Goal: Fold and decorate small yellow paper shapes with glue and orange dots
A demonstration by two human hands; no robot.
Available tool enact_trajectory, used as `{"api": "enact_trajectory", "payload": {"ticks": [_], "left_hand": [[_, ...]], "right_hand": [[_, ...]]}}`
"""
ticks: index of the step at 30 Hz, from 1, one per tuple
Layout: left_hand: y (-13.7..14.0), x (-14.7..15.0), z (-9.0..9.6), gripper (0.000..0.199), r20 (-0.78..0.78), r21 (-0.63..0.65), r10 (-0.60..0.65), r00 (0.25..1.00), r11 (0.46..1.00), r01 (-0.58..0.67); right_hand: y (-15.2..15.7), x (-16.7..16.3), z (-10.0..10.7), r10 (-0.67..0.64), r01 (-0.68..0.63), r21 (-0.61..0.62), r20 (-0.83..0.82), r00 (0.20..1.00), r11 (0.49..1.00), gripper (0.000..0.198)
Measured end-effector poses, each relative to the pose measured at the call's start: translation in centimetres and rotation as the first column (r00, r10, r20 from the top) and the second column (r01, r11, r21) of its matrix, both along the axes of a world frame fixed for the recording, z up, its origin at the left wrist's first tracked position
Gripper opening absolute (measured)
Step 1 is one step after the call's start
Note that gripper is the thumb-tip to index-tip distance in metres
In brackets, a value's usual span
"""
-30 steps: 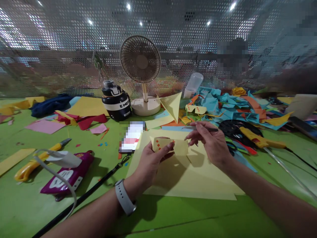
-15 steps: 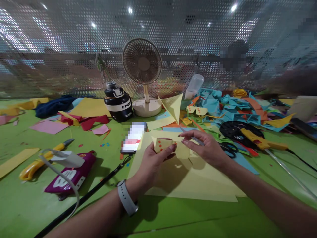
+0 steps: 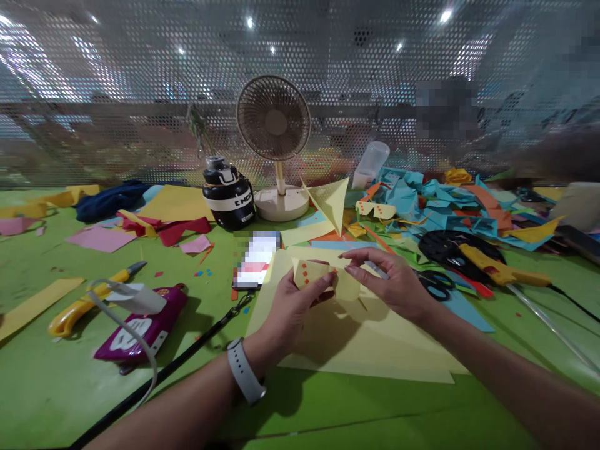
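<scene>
My left hand [image 3: 295, 300] is closed on a pale yellow paper cutout [image 3: 347, 286] marked with small orange-red diamonds, the thumb pressing on its face. Part of the cutout is hidden behind the fingers. To the right of it, my right hand [image 3: 396, 284] is closed round a slim silvery tool [image 3: 377, 270]; its kind does not show clearly. The right fingertips are close to the cutout's upper edge. Both hands are above pale yellow paper sheets [image 3: 375, 356]. Behind them lies a pair of yellow paper glasses [image 3: 375, 210] with similar diamonds.
A phone [image 3: 257, 259], black bottle [image 3: 229, 203] and fan [image 3: 281, 203] stand or lie beyond the left hand. Black scissors [image 3: 435, 284], a yellow glue gun [image 3: 497, 267] and blue paper scraps [image 3: 403, 184] are at right. A yellow-handled cutter [image 3: 89, 303] and purple pack [image 3: 150, 328] lie left.
The whole view has shifted slightly, so things appear a little further right. Both hands keep nearly the same pose around the cutout.
</scene>
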State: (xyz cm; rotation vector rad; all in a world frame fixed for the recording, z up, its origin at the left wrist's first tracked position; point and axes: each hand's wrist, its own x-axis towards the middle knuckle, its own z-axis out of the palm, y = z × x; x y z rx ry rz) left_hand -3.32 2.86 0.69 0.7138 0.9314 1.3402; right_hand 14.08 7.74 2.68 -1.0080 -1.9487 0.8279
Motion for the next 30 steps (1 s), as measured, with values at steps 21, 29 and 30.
{"api": "enact_trajectory", "payload": {"ticks": [21, 29, 30], "left_hand": [[-0.01, 0.1, -0.07, 0.034, 0.008, 0.01, -0.041, 0.999, 0.999, 0.041], [0.01, 0.17, -0.08, 0.031, -0.006, 0.012, -0.023, 1.0, 1.0, 0.024], [0.0, 0.18, -0.05, 0.03, -0.008, 0.01, -0.023, 1.0, 1.0, 0.023]], "right_hand": [[-0.33, -0.37, 0.02, -0.003, 0.004, 0.021, -0.031, 1.0, 1.0, 0.021], [-0.47, -0.35, -0.34, 0.008, -0.007, 0.032, -0.017, 1.0, 0.999, 0.023], [-0.46, -0.31, -0.39, 0.008, -0.007, 0.036, -0.012, 1.0, 0.999, 0.023]]}}
